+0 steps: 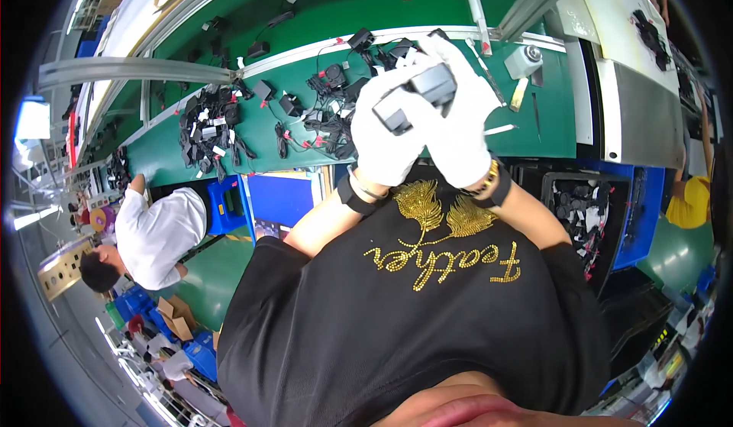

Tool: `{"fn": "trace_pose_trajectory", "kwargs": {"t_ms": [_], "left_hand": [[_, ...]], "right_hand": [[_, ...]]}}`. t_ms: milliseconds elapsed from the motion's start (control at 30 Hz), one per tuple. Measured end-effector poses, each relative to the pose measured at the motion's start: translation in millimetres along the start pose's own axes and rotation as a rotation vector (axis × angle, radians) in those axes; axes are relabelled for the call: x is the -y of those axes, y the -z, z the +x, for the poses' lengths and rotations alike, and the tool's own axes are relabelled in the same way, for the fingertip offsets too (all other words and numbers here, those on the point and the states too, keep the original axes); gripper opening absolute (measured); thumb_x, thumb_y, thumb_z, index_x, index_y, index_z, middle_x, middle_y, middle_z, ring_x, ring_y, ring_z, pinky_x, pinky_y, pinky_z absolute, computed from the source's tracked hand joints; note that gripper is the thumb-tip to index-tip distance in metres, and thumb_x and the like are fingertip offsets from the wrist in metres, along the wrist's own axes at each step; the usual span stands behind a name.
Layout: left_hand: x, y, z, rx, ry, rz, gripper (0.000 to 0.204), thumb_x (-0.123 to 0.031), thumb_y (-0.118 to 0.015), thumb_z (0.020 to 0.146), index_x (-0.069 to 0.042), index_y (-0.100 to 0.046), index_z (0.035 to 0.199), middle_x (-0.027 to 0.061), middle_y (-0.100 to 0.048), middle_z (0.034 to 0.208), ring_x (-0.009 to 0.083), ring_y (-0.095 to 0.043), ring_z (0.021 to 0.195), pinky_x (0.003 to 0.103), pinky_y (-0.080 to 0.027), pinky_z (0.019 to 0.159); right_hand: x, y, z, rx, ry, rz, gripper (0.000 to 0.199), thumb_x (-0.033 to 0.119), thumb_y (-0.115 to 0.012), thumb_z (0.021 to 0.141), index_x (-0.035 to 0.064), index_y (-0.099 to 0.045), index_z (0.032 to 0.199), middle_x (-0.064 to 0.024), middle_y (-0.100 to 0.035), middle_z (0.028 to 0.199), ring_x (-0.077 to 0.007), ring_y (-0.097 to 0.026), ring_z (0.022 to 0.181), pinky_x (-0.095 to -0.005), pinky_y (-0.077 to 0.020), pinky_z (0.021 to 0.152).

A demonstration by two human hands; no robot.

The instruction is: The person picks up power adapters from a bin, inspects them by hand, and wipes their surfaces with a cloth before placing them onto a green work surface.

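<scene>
1. Dark grey adapter block (434, 83) sits up between my two gloved hands, against the palm side of the right hand (462, 125), above the bench (555, 114).
2. I see the left hand (379, 148) curled round a darker block part (394, 120); the right hand is cupped, fingers bent about the grey block. Gloves hide where they meet, so I can't tell if it's one piece.
3. Visible parts line up on a slant, lower left to upper right; which end is front I can't tell.
4. Just left, tangled adapters and cables (332, 114) crowd the bench; right, a white bottle (524, 62).
5. Farther left, a cable heap (210, 129), then a white-shirted co-worker (160, 232).
</scene>
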State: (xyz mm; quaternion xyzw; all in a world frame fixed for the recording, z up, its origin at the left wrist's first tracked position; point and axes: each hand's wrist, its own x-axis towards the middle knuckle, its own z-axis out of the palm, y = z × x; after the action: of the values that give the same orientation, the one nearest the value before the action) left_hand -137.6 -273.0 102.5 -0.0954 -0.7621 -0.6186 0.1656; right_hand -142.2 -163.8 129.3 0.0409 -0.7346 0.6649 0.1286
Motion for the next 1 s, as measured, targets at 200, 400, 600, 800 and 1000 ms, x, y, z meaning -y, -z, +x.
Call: {"fn": "trace_pose_trajectory", "kwargs": {"t_ms": [200,400,600,800,1000], "left_hand": [[6,3,-3,0.011,0.201,-0.366,0.057,-0.010,-0.078,0.067,-0.001,-0.051,0.116,0.0111,-0.060,0.108,0.0174,-0.059,0.095,0.031,-0.048,0.084],[11,14,6,0.110,0.544,-0.952,0.046,0.004,-0.063,0.073,0.001,-0.049,0.117,0.0106,-0.059,0.105,0.0196,-0.060,0.092,0.033,-0.051,0.083],[20,22,1,0.141,0.748,-1.222,0.042,0.005,-0.054,0.077,0.003,-0.049,0.119,0.0133,-0.060,0.110,0.0241,-0.060,0.100,0.038,-0.051,0.088],[26,25,3,0.129,0.724,-1.167,0.038,0.003,-0.053,0.077,0.006,-0.049,0.115,0.0141,-0.060,0.103,0.0231,-0.062,0.092,0.037,-0.053,0.084],[38,32,1,0.152,0.770,-1.171,0.033,0.003,-0.051,0.078,0.005,-0.051,0.111,0.0122,-0.061,0.101,0.0218,-0.063,0.090,0.036,-0.055,0.080]], "right_hand": [[-16,-14,1,-0.126,0.092,0.294,0.029,0.018,-0.046,0.092,-0.0008,-0.062,0.109,-0.0095,-0.067,0.096,-0.0114,-0.058,0.073,-0.0244,-0.0452,0.066],[-38,19,12,0.130,0.266,-0.190,0.030,0.001,-0.043,0.087,-0.0030,-0.057,0.114,-0.0146,-0.063,0.111,-0.0209,-0.062,0.099,-0.0302,-0.0478,0.088],[-32,52,34,0.181,-0.170,0.612,0.048,0.021,-0.051,0.091,-0.0054,-0.041,0.130,-0.0180,-0.057,0.118,-0.0202,-0.058,0.093,-0.0243,-0.0475,0.080],[-204,64,17,0.528,0.050,-1.309,0.023,0.026,-0.061,0.078,0.0110,-0.061,0.096,-0.0127,-0.056,0.119,-0.0305,-0.054,0.105,-0.0413,-0.0453,0.081],[-228,71,11,0.195,0.254,-1.186,0.022,0.020,-0.055,0.084,0.0089,-0.065,0.100,-0.0108,-0.062,0.086,-0.0250,-0.061,0.077,-0.0355,-0.0476,0.062]]}}
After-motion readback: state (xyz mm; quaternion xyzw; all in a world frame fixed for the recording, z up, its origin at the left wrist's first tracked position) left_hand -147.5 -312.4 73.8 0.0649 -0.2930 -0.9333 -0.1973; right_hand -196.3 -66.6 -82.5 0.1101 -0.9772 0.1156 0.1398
